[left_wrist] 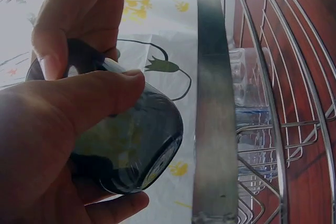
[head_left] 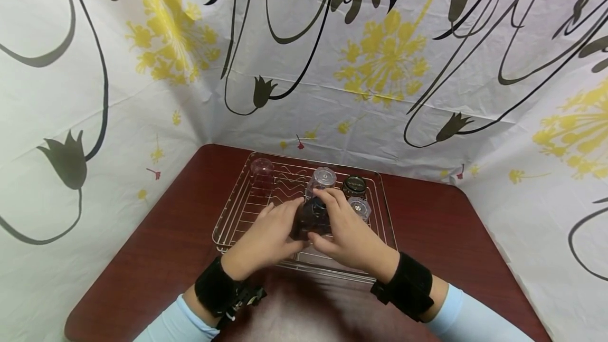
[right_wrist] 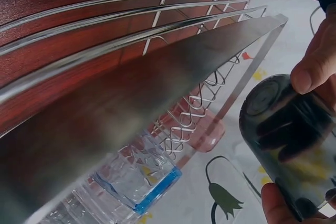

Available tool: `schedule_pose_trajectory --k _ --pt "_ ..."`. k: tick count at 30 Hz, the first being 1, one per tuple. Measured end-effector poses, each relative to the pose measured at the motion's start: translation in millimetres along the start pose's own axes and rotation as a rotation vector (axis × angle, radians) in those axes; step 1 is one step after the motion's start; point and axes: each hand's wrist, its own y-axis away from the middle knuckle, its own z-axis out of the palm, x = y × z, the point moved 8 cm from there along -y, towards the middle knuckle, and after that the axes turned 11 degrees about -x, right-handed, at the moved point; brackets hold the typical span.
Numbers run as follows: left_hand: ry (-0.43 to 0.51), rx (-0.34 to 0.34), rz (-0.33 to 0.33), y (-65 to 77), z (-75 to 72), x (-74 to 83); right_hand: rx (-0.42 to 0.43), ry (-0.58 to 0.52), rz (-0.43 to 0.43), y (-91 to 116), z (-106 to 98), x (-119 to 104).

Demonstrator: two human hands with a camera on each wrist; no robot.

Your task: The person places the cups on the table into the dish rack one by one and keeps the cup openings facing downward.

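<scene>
A dark smoky drinking glass is held between both hands above the front of a wire dish rack. My left hand grips it from the left; in the left wrist view the thumb lies along the dark glass with fingers below it. My right hand holds its other side, fingers over the top and thumb low in the head view. The right wrist view shows the rounded base of the dark glass, with fingertips visible through its wall.
In the rack stand a pinkish glass, a clear glass, a dark glass and another clear glass. The rack sits on a reddish-brown table, with a patterned cloth behind and at both sides.
</scene>
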Motion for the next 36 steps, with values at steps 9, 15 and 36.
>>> schedule_pose_trajectory --k 9,15,36 --pt "-0.002 0.04 0.046 2.5 -8.7 2.6 -0.013 0.003 0.016 3 2 6" --pt "0.014 0.04 0.067 2.2 -10.2 1.7 -0.052 -0.018 0.066 5 6 13" --pt "0.091 0.034 0.093 5.2 -24.7 4.7 -0.09 0.032 0.12 9 16 28"
